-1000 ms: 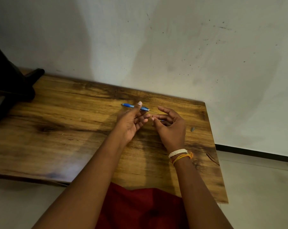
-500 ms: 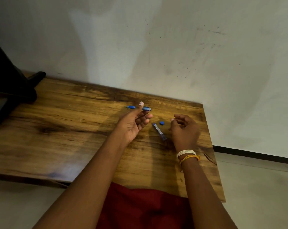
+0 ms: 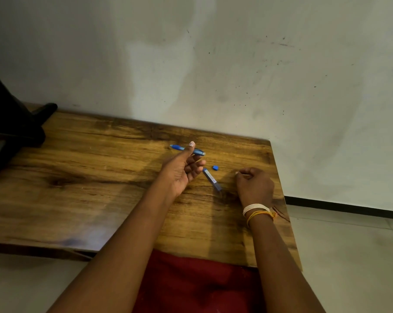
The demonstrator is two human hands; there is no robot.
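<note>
So here's my setup. My left hand point(image 3: 179, 175) is lifted a bit off the desk point(image 3: 89, 177), palm turned inward, and I've got the blue mechanical pencil point(image 3: 198, 152) pinched between the thumb and the fingers point(image 3: 196, 164). It sits roughly level, one end sticking out left of my thumb and the other poking out to the right. The rest of those fingers are loosely bent under it.

My right hand point(image 3: 255, 185) is down on the desk, knuckles up, with its fingers point(image 3: 245, 171) curled in tight. Honestly I can't tell whether there's something tiny pinched at the tips or nothing at all.

Between the two sets of fingers lies the lead case point(image 3: 211, 178), flat on the wood and angled. Its far end is just beside my left fingertips and its near end points back toward my right wrist. The little blue cap point(image 3: 215, 168) sits on the desk just past the case, a touch closer to my left fingers than my right, not touching anything.

White and orange thread bands point(image 3: 256, 210) are on my right wrist. Way off to the left of both hands there's a black stand point(image 3: 15, 123) on the desk.
</note>
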